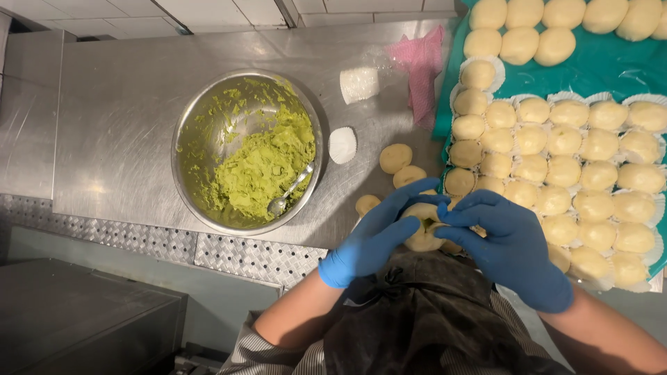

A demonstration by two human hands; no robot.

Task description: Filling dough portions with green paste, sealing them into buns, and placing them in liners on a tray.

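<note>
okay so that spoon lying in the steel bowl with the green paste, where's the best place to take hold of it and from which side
Grip the spoon by its bare handle end, which leans up against the bowl rim on the side nearest the dough pieces. Come in from that side and above: the spoon's head is sunk in the green paste, so only the handle is clean and raised.

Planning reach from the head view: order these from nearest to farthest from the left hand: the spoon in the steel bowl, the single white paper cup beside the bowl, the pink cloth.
1. The metal spoon, left of the blue-gloved left hand, lying in the steel bowl of green paste.
2. The white paper cup, just right of the bowl's rim.
3. The pink cloth, at the counter's far side, beside the teal tray.
</note>
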